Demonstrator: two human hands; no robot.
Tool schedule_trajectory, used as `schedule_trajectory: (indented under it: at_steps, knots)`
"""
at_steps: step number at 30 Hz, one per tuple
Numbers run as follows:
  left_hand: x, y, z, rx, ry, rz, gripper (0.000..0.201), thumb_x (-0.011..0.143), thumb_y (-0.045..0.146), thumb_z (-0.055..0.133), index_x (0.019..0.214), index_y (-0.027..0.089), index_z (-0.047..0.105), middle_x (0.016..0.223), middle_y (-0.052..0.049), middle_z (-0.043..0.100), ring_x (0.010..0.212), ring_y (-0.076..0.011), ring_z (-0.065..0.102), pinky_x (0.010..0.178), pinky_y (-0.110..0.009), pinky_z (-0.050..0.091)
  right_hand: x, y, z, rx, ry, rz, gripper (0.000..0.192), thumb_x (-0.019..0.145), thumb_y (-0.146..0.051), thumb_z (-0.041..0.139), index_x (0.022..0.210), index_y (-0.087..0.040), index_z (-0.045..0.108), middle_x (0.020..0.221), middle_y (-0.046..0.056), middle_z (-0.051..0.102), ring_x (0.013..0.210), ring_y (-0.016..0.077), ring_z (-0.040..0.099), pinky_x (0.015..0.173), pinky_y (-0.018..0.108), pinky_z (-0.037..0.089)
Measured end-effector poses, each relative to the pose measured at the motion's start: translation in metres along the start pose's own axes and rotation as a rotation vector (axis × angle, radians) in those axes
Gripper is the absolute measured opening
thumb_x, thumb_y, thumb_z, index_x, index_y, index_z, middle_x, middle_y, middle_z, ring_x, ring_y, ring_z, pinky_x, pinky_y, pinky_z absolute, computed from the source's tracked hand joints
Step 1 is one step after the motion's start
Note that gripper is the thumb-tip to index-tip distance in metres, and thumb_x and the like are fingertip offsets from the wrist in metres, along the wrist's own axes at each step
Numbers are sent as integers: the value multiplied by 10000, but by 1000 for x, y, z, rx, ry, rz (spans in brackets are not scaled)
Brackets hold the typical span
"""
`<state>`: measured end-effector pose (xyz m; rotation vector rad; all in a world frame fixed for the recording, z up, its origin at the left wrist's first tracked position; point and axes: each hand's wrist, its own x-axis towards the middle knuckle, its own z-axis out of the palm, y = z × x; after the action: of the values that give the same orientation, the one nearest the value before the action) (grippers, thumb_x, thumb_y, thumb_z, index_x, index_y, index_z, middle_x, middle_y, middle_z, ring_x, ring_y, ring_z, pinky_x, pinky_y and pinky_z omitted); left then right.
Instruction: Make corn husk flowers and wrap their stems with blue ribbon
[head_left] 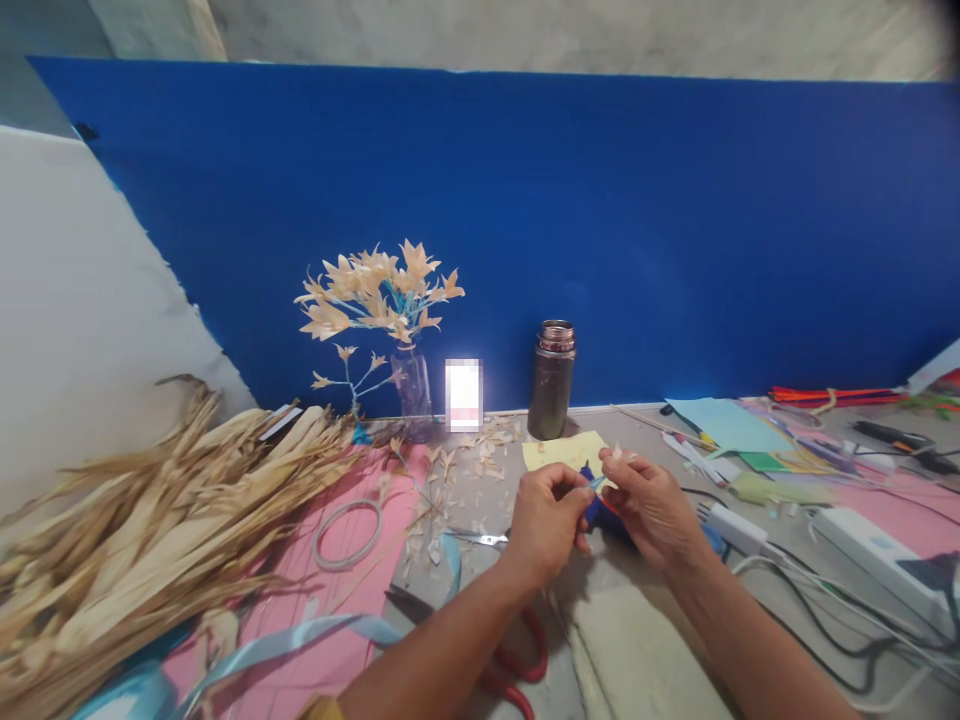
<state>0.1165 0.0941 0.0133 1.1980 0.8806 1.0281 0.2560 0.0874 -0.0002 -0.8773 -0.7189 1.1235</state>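
Where the surface (652, 640) begins at the left, a heap of dried husks (142, 530) lies on pink paper (330, 600), a ring of tape (347, 533) just right of it. Farther back stand a vase of husk flowers (382, 300) and a dark flask (553, 380). Near centre, the left hand (546, 525) and right hand (651, 505) meet, fingers of both pinched narrow on a thin blue strip (596, 483). Cables (825, 600) trail at right.
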Motion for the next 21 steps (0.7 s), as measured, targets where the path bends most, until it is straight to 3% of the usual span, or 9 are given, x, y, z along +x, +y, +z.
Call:
schedule_trajectory:
  at_steps: [4, 9, 13, 17, 21]
  knots:
    - [1, 3, -4, -160, -43, -101, 246, 660, 285, 793, 665, 155, 585, 483, 53, 494, 372, -44, 376, 331, -148, 241, -3, -2, -1, 10, -111, 78, 306, 642, -446, 896, 772, -209, 753, 809, 18, 666, 657, 135, 526, 545, 236, 445]
    - [4, 10, -17, -460, -274, -323, 315, 574, 186, 870, 695, 116, 588, 620, 11, 540, 442, -11, 349, 359, -124, 116, -8, -10, -7, 76, -401, 206, 454, 669, -438, 874, 1055, -218, 779, 905, 54, 714, 799, 179, 605, 755, 293, 499]
    - [4, 13, -20, -534, -395, -411, 284, 588, 127, 852, 700, 100, 592, 642, 5, 525, 447, -2, 340, 366, -121, 91, -7, -10, -8, 46, -362, 235, 385, 680, -414, 875, 990, -201, 794, 856, 45, 716, 734, 166, 611, 759, 316, 495]
    - [3, 11, -17, -444, -344, -363, 328, 551, 214, 888, 691, 112, 609, 634, -9, 558, 456, -27, 394, 372, -135, 185, -4, -7, -6, 59, -270, 177, 280, 596, -385, 927, 709, -183, 770, 972, 44, 709, 716, 148, 589, 696, 306, 499]
    - [1, 6, -12, -208, -169, -129, 295, 585, 323, 853, 665, 123, 651, 611, -24, 595, 529, -107, 510, 480, -229, 394, -2, -5, -6, 72, -198, 146, 301, 571, -347, 943, 764, -187, 777, 865, 22, 684, 665, 136, 553, 627, 296, 491]
